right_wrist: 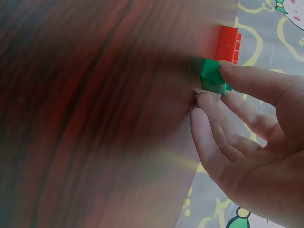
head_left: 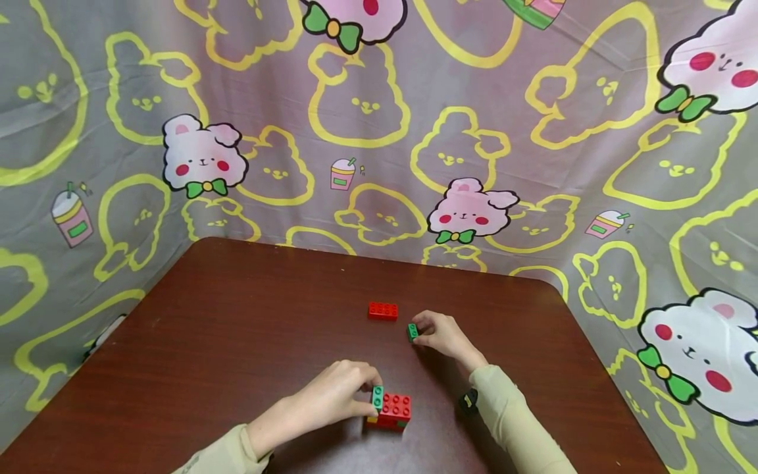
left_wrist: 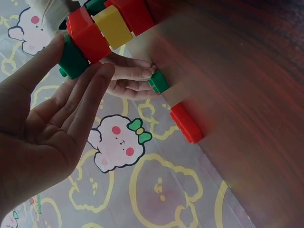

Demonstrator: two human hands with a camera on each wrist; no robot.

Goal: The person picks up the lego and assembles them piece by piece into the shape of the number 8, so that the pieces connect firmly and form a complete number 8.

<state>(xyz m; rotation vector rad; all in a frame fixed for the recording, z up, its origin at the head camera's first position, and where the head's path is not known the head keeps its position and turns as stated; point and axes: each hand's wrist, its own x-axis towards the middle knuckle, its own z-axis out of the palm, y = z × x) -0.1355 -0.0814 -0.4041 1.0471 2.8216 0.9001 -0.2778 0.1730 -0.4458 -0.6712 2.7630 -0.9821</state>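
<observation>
My left hand (head_left: 334,398) pinches a green two-stud brick (head_left: 378,399) between thumb and fingers. That brick sits on the top layer of a small block stack, beside a red brick (head_left: 397,405) with more studs. In the left wrist view, a yellow brick (left_wrist: 112,27) shows lower in the stack between red layers, with a bit of dark green beside it. Farther off on the table, my right hand (head_left: 443,337) pinches a loose small green brick (head_left: 412,332); its thumb lies along one side in the right wrist view.
Just left of the right hand, a loose red brick (head_left: 383,311) with two rows of studs lies on the brown wooden table (head_left: 237,316). A patterned cloth (head_left: 379,164) with cartoon rabbits hangs behind the table's far edge and along its sides.
</observation>
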